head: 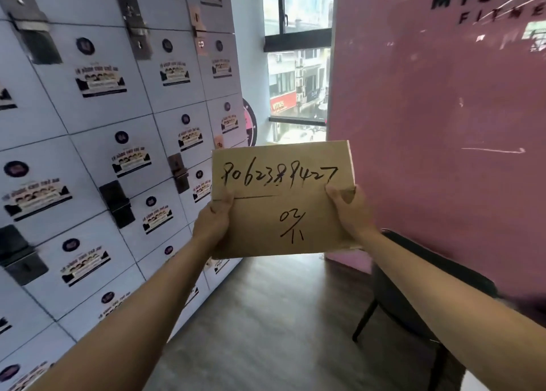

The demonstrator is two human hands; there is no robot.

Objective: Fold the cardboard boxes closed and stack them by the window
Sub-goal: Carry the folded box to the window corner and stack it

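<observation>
Both arms reach out at chest height, holding a flat piece of cardboard [282, 200] upright in front of the window [298, 74], its face marked with a handwritten number. I see the left hand [214, 219] gripping the left edge, thumb curled over the front, and the right hand [351, 210] pinching the right edge the same way. Lockers [103, 142] line the wall on the left, a pink panel [437, 125] stands on the right, and a dark chair [413, 296] sits just beside that panel on the wood floor [266, 317].

From this angle I cannot tell whether the cardboard is a closed, shallow box or only a flattened sheet; no open flaps show. I judge the folding of this piece is either done or not the point here, and the step in hand is carrying it toward the window. No stack is visible there yet. The next move, as I read it, calls for walking forward between lockers and panel, then lowering the piece flat to the floor near the glass, both grips kept even so it does not tilt.
</observation>
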